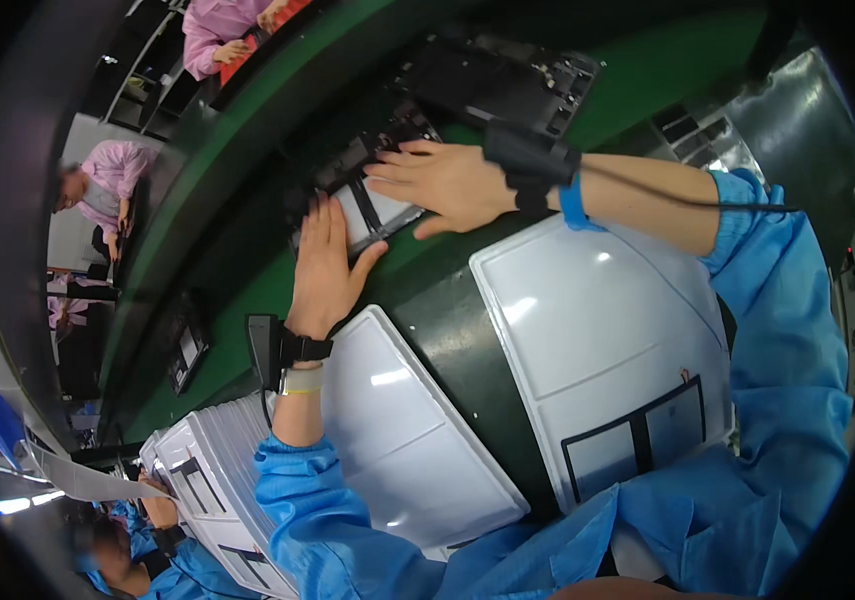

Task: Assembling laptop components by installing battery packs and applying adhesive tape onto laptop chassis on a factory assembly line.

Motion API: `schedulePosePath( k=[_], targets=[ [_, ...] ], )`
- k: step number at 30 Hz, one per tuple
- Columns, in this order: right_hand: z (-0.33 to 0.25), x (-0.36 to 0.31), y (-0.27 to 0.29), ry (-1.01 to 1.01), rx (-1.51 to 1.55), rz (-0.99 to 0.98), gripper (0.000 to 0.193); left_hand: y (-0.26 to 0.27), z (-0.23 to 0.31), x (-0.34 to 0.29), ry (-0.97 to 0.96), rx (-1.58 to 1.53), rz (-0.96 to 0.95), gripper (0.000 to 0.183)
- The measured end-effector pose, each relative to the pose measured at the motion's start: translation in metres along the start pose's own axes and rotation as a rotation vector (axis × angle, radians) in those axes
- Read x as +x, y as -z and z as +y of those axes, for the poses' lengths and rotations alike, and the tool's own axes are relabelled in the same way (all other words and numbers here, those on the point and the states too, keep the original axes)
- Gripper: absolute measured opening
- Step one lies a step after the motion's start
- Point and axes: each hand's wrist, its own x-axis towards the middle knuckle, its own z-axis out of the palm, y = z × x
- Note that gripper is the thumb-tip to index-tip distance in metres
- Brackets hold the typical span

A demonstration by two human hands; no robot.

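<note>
On the green bench mat, a black electronics chassis (354, 162) lies at an angle, with exposed parts along its far edge. Set in it is a flat white two-part piece with a black middle strip (372, 207), which looks like a battery pack. My left hand (324, 275) lies flat along its left end, fingers stretched out and thumb apart. From the right, my right hand (460, 187) presses flat across the chassis and the piece's upper right, fingers extended. Neither hand grips anything. Both wrists wear black straps with small devices, and the right also has a blue band.
A second dark chassis (508, 85) lies beyond my right hand. White plastic trays (398, 420) stand close to me; the right tray (588, 300) holds a black-framed two-part piece (638, 440). Stacked trays (223, 450) stand at left, near a co-worker's hand (158, 505). Another device (186, 345) lies farther left.
</note>
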Motion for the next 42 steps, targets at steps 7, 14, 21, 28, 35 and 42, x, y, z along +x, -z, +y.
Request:
schedulePosePath(
  k=[7, 14, 21, 28, 35, 42],
  targets=[
    [0.016, 0.008, -0.008, -0.002, -0.099, 0.124, 0.083, -0.022, -0.012, 0.002, 0.079, 0.090, 0.059, 0.084],
    [-0.003, 0.000, 0.041, -0.150, -0.165, -0.129, 0.070, 0.017, 0.011, -0.004, 0.275, 0.007, -0.096, 0.089],
    [-0.087, -0.037, 0.139, 0.106, 0.325, 0.222, 0.022, 0.114, 0.086, -0.161, 0.207, -0.298, -0.028, 0.044],
    [-0.153, -0.054, 0.154, 0.096, 0.650, 0.025, 0.033, 0.060, 0.136, -0.251, 0.422, -0.298, 0.190, 0.015],
    [-0.189, -0.071, 0.126, -0.313, 0.629, -0.276, 0.065, 0.059, 0.147, -0.226, 0.342, -0.289, 0.416, 0.010],
    [-0.196, -0.072, 0.093, -0.442, 0.974, -0.420, 0.056, 0.051, 0.143, -0.228, 0.362, -0.295, 0.380, 0.009]
  ],
)
